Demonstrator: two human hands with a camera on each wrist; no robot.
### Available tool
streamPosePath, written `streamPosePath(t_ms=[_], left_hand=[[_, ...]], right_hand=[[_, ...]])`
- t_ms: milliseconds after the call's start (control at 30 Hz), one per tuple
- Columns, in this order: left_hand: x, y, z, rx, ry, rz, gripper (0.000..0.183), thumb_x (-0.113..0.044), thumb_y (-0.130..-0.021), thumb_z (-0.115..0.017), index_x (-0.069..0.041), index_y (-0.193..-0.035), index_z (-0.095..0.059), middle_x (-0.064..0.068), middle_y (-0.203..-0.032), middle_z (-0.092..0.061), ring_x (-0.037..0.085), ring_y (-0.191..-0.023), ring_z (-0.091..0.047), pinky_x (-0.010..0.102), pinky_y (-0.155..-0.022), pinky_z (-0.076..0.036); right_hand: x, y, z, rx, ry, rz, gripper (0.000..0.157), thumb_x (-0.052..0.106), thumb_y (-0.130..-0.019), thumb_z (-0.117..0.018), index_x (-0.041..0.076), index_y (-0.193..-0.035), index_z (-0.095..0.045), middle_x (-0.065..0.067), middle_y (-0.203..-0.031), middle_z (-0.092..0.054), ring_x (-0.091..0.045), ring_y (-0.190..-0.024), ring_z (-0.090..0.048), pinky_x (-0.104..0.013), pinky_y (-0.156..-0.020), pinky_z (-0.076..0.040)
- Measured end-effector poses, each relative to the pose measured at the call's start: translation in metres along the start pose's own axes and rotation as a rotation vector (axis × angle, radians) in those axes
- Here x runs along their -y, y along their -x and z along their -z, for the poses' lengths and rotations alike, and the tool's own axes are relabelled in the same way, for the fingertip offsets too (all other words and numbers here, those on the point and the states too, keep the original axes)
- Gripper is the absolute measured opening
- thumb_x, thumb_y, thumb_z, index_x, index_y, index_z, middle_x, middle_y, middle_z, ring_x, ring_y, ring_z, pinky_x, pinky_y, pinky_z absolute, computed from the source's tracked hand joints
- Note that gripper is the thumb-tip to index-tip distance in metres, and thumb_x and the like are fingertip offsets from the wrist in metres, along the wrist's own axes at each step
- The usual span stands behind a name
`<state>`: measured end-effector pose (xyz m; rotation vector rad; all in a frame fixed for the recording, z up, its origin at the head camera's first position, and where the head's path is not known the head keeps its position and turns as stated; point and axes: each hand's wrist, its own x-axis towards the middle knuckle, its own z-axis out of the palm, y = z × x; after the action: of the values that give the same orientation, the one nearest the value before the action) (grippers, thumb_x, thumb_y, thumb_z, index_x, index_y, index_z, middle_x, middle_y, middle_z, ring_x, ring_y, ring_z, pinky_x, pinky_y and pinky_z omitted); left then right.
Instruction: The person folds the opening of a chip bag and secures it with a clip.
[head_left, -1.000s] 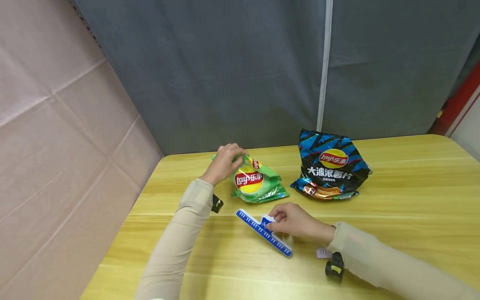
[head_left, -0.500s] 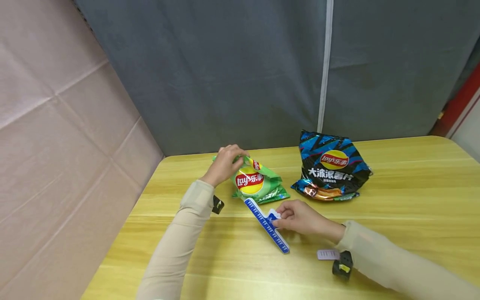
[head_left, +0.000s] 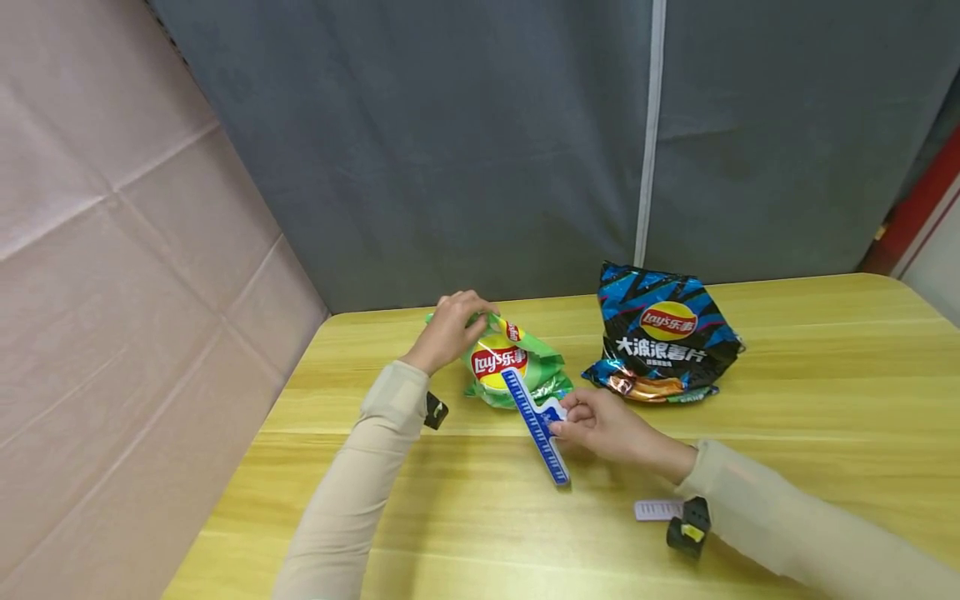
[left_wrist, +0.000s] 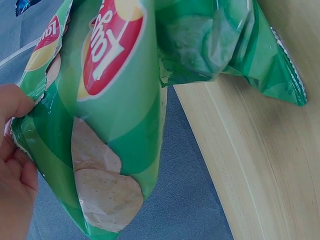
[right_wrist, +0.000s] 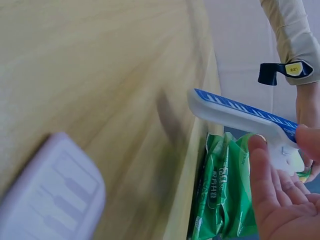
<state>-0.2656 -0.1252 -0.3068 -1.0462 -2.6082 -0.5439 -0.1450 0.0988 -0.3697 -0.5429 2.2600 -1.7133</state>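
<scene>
My left hand pinches the top edge of a green chip bag near the table's far side. In the left wrist view, thumb and fingers hold the rim of the green chip bag, whose top is folded over. My right hand grips the handle of a long blue-and-white bag clip with a piano-key pattern. Raised off the table, the clip slants in front of the bag's lower part in the head view. The right wrist view shows the bag clip from its white side, between thumb and fingers.
A black-and-blue chip bag stands to the right of the green one. A pale purple clip lies on the wooden table near my right wrist. Behind the table hangs a grey curtain; a pinkish cloth wall borders the left.
My right hand has lifted the blue bag clip and moved it forward, turning it steeper toward the green chip bag. The left hand keeps its hold in the same place.
</scene>
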Motion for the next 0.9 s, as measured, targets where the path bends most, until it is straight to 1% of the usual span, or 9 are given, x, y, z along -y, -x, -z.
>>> streamPosePath(t_ms=[100,267,433,567,667,767,900], left_hand=[[0.0,0.0,0.0,0.002,0.004,0.0,0.019,-0.003,-0.086,-0.052,-0.007,-0.097,-0.068,0.001,-0.088,-0.061,0.014,-0.081,-0.052,0.036,-0.082,-0.034],[-0.001,0.001,0.0,-0.001,0.004,-0.001,0.019,-0.003,-0.086,-0.052,-0.007,-0.096,-0.068,0.001,-0.087,-0.061,0.014,-0.08,-0.052,0.036,-0.081,-0.034],[0.0,0.0,0.0,-0.002,-0.005,0.003,0.018,-0.004,-0.086,-0.053,-0.008,-0.096,-0.068,0.001,-0.088,-0.062,0.014,-0.082,-0.053,0.035,-0.08,-0.034],[0.001,0.0,-0.001,-0.001,-0.005,0.003,0.019,-0.004,-0.086,-0.053,-0.009,-0.096,-0.068,0.0,-0.088,-0.061,0.014,-0.082,-0.053,0.035,-0.08,-0.034],[0.0,0.0,-0.001,-0.002,-0.007,0.001,0.019,-0.003,-0.086,-0.053,-0.009,-0.096,-0.068,0.0,-0.087,-0.061,0.013,-0.08,-0.052,0.035,-0.08,-0.034],[0.0,0.0,0.0,-0.002,-0.007,0.001,0.019,-0.003,-0.085,-0.053,-0.009,-0.096,-0.068,0.0,-0.087,-0.061,0.013,-0.08,-0.052,0.035,-0.08,-0.034],[-0.001,0.0,0.0,-0.002,-0.001,0.002,0.019,-0.003,-0.085,-0.053,-0.009,-0.096,-0.068,0.0,-0.088,-0.062,0.014,-0.082,-0.053,0.035,-0.081,-0.034]], right_hand=[[0.001,0.0,0.001,-0.048,0.03,0.032,0.031,0.011,-0.081,-0.064,-0.012,-0.097,-0.051,-0.008,-0.076,-0.059,-0.023,-0.071,-0.061,-0.026,-0.062,-0.05],[0.004,-0.002,0.004,-0.134,0.075,0.069,0.021,0.008,-0.081,-0.064,-0.008,-0.09,-0.053,-0.008,-0.074,-0.059,-0.023,-0.069,-0.061,-0.024,-0.06,-0.049],[0.004,-0.005,0.01,-0.218,0.143,0.115,0.015,0.003,-0.079,-0.064,-0.007,-0.085,-0.055,-0.009,-0.076,-0.059,-0.016,-0.067,-0.058,-0.022,-0.06,-0.049],[0.005,-0.007,0.015,-0.236,0.17,0.105,0.013,0.003,-0.079,-0.064,-0.006,-0.084,-0.056,-0.008,-0.076,-0.059,-0.015,-0.066,-0.057,-0.022,-0.06,-0.049],[0.005,-0.008,0.019,-0.241,0.178,0.087,0.013,0.004,-0.079,-0.064,-0.005,-0.083,-0.056,-0.008,-0.074,-0.06,-0.018,-0.065,-0.059,-0.022,-0.059,-0.049],[0.005,-0.009,0.022,-0.251,0.185,0.084,0.012,0.004,-0.08,-0.064,-0.005,-0.082,-0.056,-0.008,-0.074,-0.061,-0.023,-0.065,-0.06,-0.023,-0.057,-0.049],[0.005,-0.011,0.028,-0.29,0.207,0.082,0.012,0.004,-0.079,-0.064,-0.005,-0.082,-0.056,-0.009,-0.074,-0.061,-0.027,-0.066,-0.061,-0.023,-0.056,-0.048]])
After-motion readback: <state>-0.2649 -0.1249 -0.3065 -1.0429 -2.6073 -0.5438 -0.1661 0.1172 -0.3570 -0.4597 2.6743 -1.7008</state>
